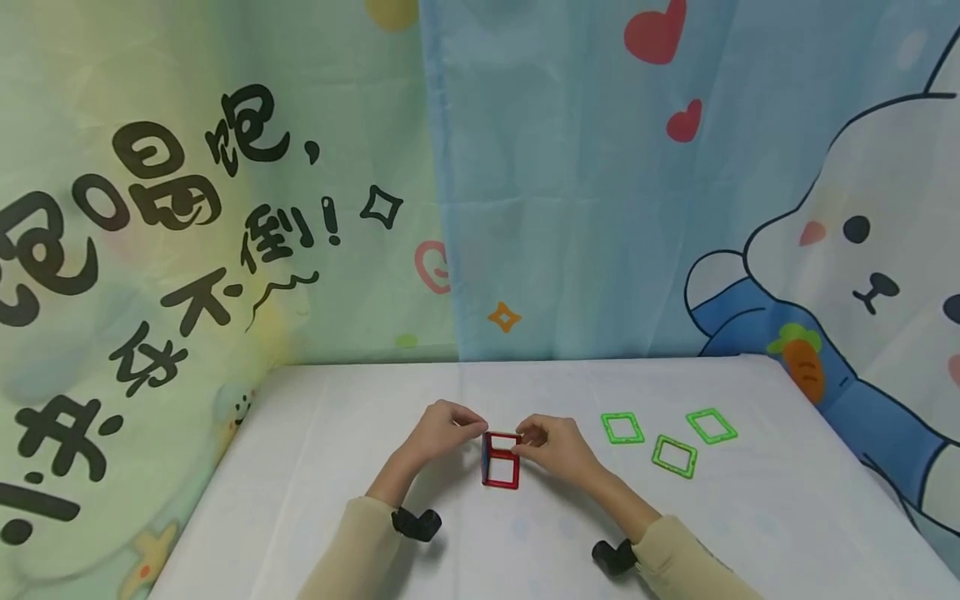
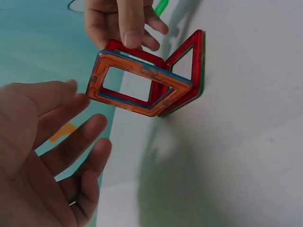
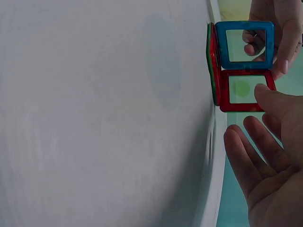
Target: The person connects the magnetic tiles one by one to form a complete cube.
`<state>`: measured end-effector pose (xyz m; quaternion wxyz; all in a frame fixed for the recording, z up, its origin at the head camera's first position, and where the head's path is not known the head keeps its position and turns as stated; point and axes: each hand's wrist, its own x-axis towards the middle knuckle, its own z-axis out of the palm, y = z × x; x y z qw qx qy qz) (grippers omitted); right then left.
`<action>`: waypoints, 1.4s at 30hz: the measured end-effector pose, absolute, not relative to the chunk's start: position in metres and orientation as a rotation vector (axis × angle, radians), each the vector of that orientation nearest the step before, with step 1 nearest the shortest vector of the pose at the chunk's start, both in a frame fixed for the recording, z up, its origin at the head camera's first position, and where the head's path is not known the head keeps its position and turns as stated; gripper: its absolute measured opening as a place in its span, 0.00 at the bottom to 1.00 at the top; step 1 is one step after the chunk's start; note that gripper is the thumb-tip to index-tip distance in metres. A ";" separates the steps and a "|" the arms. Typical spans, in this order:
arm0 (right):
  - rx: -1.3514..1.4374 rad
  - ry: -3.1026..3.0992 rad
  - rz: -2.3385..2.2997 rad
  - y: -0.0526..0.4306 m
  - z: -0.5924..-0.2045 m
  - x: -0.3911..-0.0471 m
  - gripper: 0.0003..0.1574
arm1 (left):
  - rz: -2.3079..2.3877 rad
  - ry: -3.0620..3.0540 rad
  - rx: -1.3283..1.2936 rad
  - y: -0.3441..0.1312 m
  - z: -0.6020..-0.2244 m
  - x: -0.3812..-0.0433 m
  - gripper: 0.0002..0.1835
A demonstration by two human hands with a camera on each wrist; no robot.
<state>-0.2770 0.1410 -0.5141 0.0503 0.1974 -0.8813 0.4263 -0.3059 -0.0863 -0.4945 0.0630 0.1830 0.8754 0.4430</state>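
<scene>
On the white table a small structure of square magnetic tiles stands between both hands: a red tile [image 1: 502, 485] lies at its base, and two tiles stand up from it at a corner. One upright tile looks blue [image 3: 221, 45] in the right wrist view and orange with a blue edge [image 2: 124, 61] in the left wrist view; the other is red [image 3: 225, 92]. My left hand [image 1: 444, 429] pinches the outer edge of the blue-orange tile with its fingertips. Thumb and fingers of my right hand [image 1: 555, 446] pinch the upright red tile's edge.
Three loose green magnetic tiles lie right of the structure: one nearer the hands [image 1: 622, 442], one lower [image 1: 657, 460], one farther right [image 1: 712, 439]. A printed curtain [image 1: 555, 250] hangs behind the table's back edge. Each wrist wears a black device.
</scene>
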 end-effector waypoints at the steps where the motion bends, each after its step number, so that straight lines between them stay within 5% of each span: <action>1: 0.595 -2.691 1.300 0.142 -0.514 -0.276 0.11 | 1.306 2.639 0.561 -0.084 -0.493 -0.308 0.10; 11: 0.591 -2.741 1.268 0.166 -0.518 -0.271 0.12 | 1.249 2.541 0.496 -0.081 -0.495 -0.308 0.09; 29: 0.364 -2.946 0.965 0.277 -0.492 -0.306 0.17 | 1.386 2.376 0.478 -0.087 -0.516 -0.303 0.15; 42: 0.253 -3.094 1.023 0.317 -0.501 -0.323 0.23 | 1.435 2.391 0.653 -0.089 -0.526 -0.298 0.14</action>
